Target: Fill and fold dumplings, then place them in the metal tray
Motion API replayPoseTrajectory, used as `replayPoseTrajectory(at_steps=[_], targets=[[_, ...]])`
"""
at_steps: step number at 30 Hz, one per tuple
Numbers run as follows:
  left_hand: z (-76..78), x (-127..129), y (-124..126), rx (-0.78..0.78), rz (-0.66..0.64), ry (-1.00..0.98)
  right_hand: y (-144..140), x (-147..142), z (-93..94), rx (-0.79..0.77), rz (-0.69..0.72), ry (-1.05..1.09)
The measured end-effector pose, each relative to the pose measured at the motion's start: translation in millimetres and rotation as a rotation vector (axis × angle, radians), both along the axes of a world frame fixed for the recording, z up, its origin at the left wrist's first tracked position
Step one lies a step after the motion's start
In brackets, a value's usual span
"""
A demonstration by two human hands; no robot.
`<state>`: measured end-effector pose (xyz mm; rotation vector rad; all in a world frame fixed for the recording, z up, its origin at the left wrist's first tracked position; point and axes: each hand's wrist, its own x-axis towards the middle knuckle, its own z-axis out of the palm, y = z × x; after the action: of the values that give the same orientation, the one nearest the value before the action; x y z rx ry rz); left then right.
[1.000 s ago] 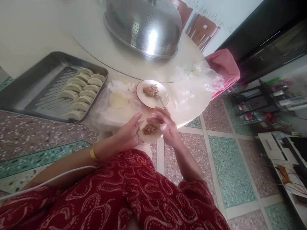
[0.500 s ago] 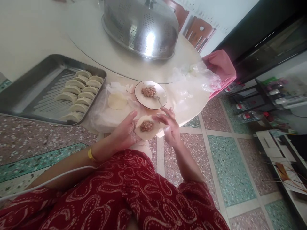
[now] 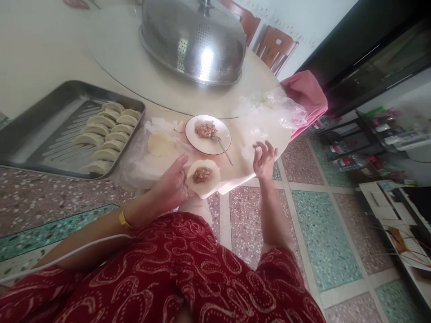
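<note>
A round dumpling wrapper [image 3: 214,174] lies across my left hand [image 3: 171,185], with a mound of minced filling [image 3: 202,175] at its middle. My left thumb is raised beside the wrapper's edge, and the fingers beneath are hidden. To the right, apart from the wrapper, my right hand [image 3: 265,160] is open and empty above the table's edge, fingers spread. Just past the wrapper, a white plate [image 3: 193,142] holds more filling and a metal spoon [image 3: 224,149]. Flat pale wrappers [image 3: 161,143] rest on a plastic bag [image 3: 134,163] beyond my left hand.
A dark metal tray [image 3: 72,86] at left holds two rows of folded dumplings [image 3: 97,128]. A perforated steel dome cover [image 3: 191,45] stands on the glass turntable [image 3: 124,67]. Clear plastic bags [image 3: 286,110] lie near a pink-draped chair [image 3: 308,98] at right.
My right hand has left the wrapper's edge and moved right, its fingers spreading. My left hand still holds the filled wrapper. The whole view has shifted slightly.
</note>
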<state>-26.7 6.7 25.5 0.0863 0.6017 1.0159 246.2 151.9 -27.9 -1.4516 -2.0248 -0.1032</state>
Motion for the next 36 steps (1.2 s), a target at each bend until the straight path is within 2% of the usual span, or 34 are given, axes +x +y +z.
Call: replayPoseTrajectory(at_steps=[3,6,9,12,19,26,29,33,34,36], targets=[[-7.3,-2.6,2.3,0.039,-0.008,-0.065,-27.9,-17.5,11.7,0.067,0.130,0.205],[-15.2,-5.0,4.6,0.141,-0.044,-0.140,-65.7,-42.9,15.5,0.055,0.421,0.353],[-15.3,-4.1,5.8,0.182,-0.066,-0.147,-92.1,-66.6,12.4,0.065,0.576,0.305],[-9.2,-2.4,5.3,0.155,-0.036,-0.129,-99.9,-77.2,10.5,0.043,0.636,0.179],[-0.2,-10.2,5.8,0.011,0.055,-0.083,-103.1,-71.8,16.2,0.151,0.655,0.153],[6.0,-11.5,8.4,-0.033,0.124,-0.015,-107.7,-78.5,9.4,0.310,0.636,0.043],[5.3,-11.4,9.2,0.011,0.144,-0.006,-111.9,-82.2,6.5,0.321,0.607,0.008],[7.3,-10.2,10.6,0.011,0.183,0.003,-108.7,-77.9,7.5,0.396,0.664,0.016],[8.3,-9.8,11.0,-0.015,0.201,0.013,-103.5,-72.5,8.8,0.428,0.636,0.042],[9.6,-8.9,11.9,-0.049,0.225,0.009,-86.6,-56.3,10.8,0.438,0.455,0.077]])
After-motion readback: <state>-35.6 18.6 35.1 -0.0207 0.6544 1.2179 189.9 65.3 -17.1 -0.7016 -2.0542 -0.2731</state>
